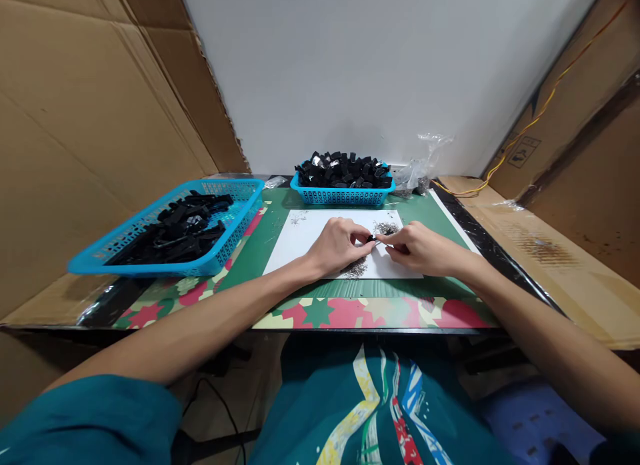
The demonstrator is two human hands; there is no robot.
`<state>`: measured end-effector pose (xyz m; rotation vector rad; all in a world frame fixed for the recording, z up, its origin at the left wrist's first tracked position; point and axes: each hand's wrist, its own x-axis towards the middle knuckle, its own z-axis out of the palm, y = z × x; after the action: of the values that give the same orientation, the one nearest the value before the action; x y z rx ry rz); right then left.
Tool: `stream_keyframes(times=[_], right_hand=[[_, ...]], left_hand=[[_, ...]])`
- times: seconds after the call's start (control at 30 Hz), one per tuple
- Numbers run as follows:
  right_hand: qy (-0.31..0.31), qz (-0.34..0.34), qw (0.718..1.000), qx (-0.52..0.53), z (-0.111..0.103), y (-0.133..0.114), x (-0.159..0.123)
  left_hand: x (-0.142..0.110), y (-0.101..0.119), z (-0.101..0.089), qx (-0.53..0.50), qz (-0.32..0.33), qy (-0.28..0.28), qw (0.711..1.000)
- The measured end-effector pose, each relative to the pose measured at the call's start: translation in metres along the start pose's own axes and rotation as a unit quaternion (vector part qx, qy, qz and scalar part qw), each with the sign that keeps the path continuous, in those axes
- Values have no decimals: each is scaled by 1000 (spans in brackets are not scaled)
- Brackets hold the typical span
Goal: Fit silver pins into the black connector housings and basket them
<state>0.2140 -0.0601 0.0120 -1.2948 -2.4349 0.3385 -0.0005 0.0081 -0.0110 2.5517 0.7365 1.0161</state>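
Observation:
My left hand (pixel 341 244) is closed over the white sheet, with thumb and fingertips pinching a small black piece (pixel 371 238). From the other side my right hand (pixel 419 249) meets it, the index fingertip at the piece and the other fingers curled in. Something thin and dark shows by the right fingertips, too small to name. Around the hands, tiny dark bits lie in a loose pile (pixel 356 269) near the sheet's front edge and in another pile (pixel 385 227) behind the fingers. The white sheet (pixel 295 248) lies flat under both hands.
A blue basket (pixel 343 197) heaped with black pieces (pixel 345 170) stands at the back. To the left sits a larger blue basket (pixel 145 270) of long black parts (pixel 185 228). A clear plastic bag (pixel 417 175) is at the back right. Cardboard walls (pixel 90 85) flank the green mat (pixel 260 242).

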Motion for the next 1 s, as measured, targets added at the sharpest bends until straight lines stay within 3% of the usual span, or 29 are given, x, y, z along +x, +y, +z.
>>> stream_keyframes(times=[0.27,0.47,0.67,1.0], right_hand=[[-3,0,999,52,-4,10,-2],[6,20,995,101,-16,16,-5],[122,46,979,155,-12,9,1],[188,36,976,101,6,5,9]], left_hand=[[-1,1,-1,11,7,-10,1000],[-2,1,-2,29,49,7,998],[-1,0,-4,99,115,30,988],[-2,-3,-8,203,179,23,962]])
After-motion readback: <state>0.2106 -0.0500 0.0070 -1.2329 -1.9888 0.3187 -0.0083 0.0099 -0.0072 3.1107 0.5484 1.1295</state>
